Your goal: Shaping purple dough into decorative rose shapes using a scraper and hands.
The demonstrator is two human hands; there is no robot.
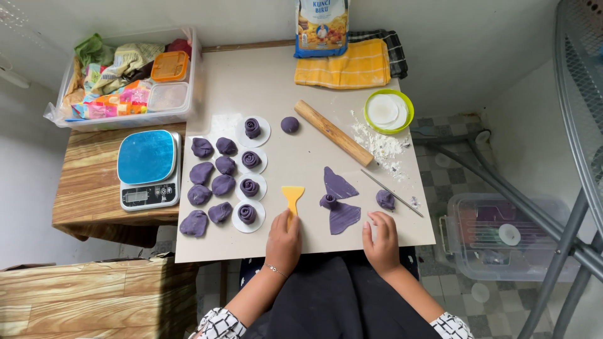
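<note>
Dough [340, 201], cut in purple wedges just right of the scraper [293, 196] that the left hand [284, 242] pinches, may tear or smear if the flat, empty right hand [380, 240] drags it.

At the far edge of your tabletop [402, 232] stands a flour bag [322, 28], touching a folded yellow cloth [342, 64]. A rolling pin [333, 132] lies at a slant near a green-rimmed bowl [389, 111], with loose flour [382, 145] between them. You see a thin metal stick [391, 193] just below the flour. To your left, a blue-topped scale [149, 168] sits on a wooden bench [88, 188], and behind it a clear bin [125, 78] holds packets and an orange-lidded box [169, 66].
</note>
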